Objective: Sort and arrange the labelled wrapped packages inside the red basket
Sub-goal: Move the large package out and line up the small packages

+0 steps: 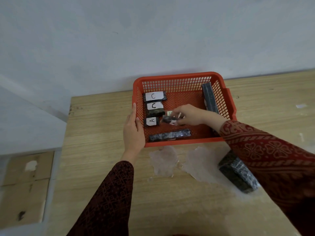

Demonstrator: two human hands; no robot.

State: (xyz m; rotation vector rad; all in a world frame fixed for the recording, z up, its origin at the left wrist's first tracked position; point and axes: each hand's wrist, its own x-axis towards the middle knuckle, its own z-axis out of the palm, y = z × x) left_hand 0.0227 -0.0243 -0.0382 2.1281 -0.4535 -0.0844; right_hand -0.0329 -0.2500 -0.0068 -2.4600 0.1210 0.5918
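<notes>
A red basket (180, 75) stands on the wooden table. Down its left side lie two dark wrapped packages labelled C (154, 96) (154, 107) and one labelled A (151, 122). My right hand (189, 114) reaches into the basket and is shut on a small dark package (168, 119) with a white label, just right of the A package. A long dark package (169, 135) lies along the near wall, and another long one (209, 97) leans against the right wall. My left hand (133, 132) grips the basket's left rim.
Another dark wrapped package (237, 174) lies on the table near the front right, partly under my right sleeve. Pale worn patches (163, 160) mark the tabletop before the basket. A wall rises behind the table; cardboard boxes (25, 184) sit lower left.
</notes>
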